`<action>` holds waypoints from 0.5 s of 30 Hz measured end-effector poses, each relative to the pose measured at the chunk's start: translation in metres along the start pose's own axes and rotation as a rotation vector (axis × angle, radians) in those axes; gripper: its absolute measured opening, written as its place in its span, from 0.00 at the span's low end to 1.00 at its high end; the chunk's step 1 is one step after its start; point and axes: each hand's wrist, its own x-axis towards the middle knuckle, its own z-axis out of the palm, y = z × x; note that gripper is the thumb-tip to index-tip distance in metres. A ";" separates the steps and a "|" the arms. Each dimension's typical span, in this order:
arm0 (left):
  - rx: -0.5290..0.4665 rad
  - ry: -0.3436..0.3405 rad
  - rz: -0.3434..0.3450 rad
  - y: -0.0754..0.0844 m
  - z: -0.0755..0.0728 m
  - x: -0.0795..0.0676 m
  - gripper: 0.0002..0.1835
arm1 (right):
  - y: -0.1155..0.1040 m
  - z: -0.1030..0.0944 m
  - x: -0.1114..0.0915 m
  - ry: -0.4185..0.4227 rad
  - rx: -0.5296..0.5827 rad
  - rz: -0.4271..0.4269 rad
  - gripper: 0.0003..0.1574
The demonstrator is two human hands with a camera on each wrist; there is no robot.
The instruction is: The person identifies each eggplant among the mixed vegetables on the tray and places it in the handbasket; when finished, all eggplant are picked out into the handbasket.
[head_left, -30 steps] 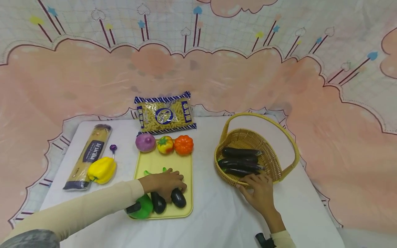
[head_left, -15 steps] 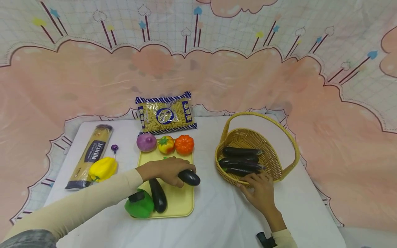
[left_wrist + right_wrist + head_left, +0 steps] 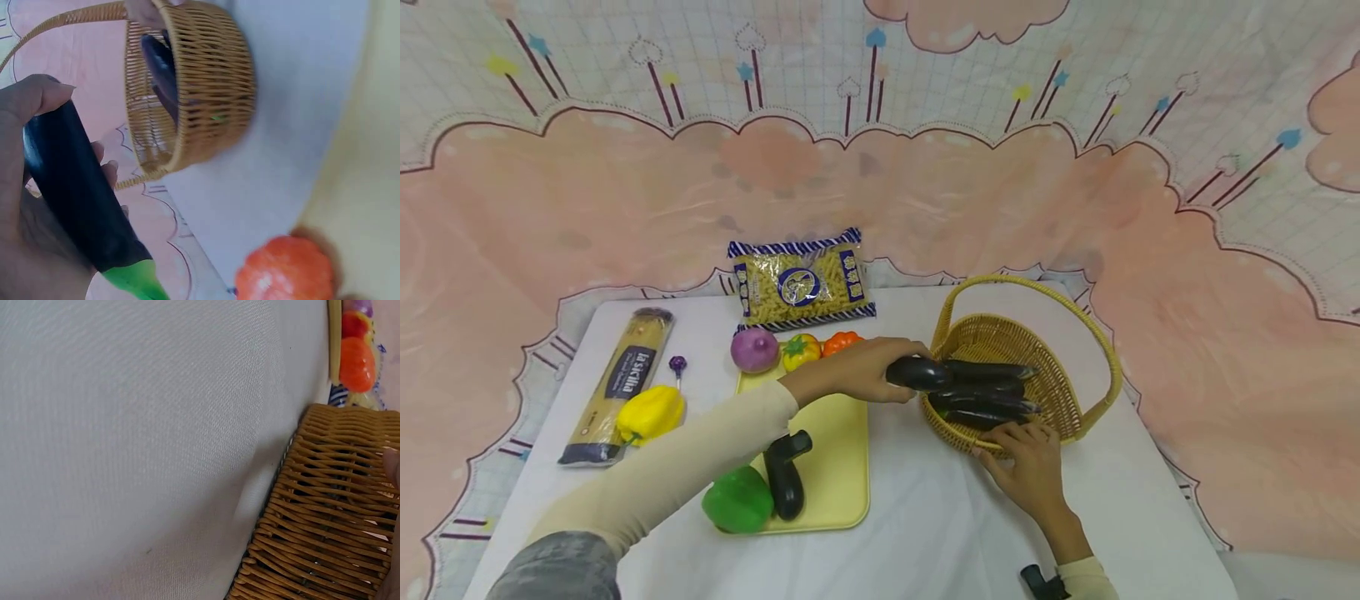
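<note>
My left hand (image 3: 883, 371) grips a dark eggplant (image 3: 917, 373) at the left rim of the wicker basket (image 3: 1075, 383). In the left wrist view that eggplant (image 3: 81, 187) shows its green stem, with the thumb near its blunt end and fingers wrapped behind. Several long dark eggplants (image 3: 981, 396) lie side by side in the basket. My right hand (image 3: 1026, 462) holds the basket's near rim, fingers over the edge and thumb on the outer wall. On the yellow tray (image 3: 835, 467) lies another eggplant (image 3: 786, 487) beside a green bell pepper (image 3: 737, 500).
Along the tray's far edge sit a purple onion (image 3: 755, 350), a red-yellow vegetable (image 3: 801, 352) and an orange pumpkin (image 3: 841, 342). A pasta bag (image 3: 801, 283) stands behind. To the left are a spaghetti pack (image 3: 625, 375), a yellow bell pepper (image 3: 651, 414) and a purple lollipop (image 3: 677, 365).
My left hand has picked an eggplant up off the tray and carried it right and away to the basket. My right hand has stayed on the basket rim.
</note>
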 end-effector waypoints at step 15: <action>0.185 -0.026 -0.131 0.019 0.039 0.090 0.33 | -0.001 -0.002 -0.002 -0.033 -0.008 0.028 0.13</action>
